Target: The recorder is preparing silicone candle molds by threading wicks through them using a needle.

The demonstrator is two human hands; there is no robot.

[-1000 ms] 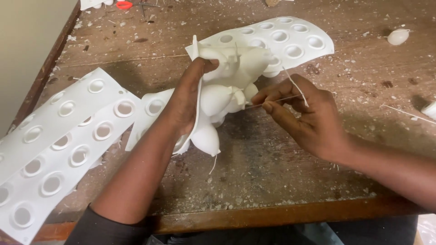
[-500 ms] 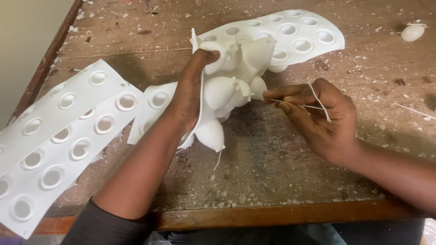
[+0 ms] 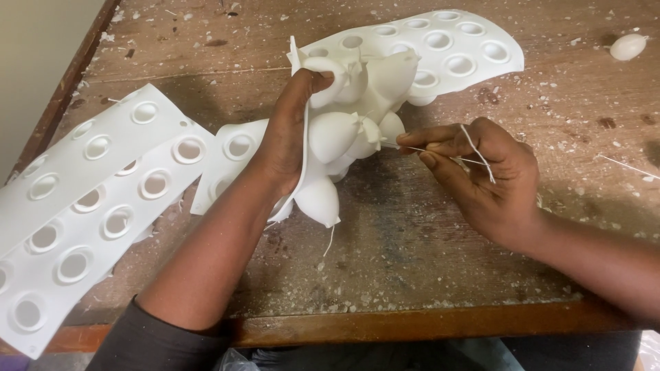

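left hand [image 3: 285,141] grips the folded white mould sheet [image 3: 412,48]; right hand [image 3: 481,172] fingers pinch a thin white wick [image 3: 478,145] beside the egg-shaped bulbs [image 3: 333,134].

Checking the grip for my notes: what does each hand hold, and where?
Left hand grips the white mould sheet at its bent middle; right hand pinches a thin white string near its end.

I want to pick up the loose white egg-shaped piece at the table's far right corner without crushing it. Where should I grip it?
Judging by its pose, take the egg-shaped piece across its rounded middle, coming straight down from above. It lies on its side on the bare table, apart from the white mould sheet, so both flanks look free.
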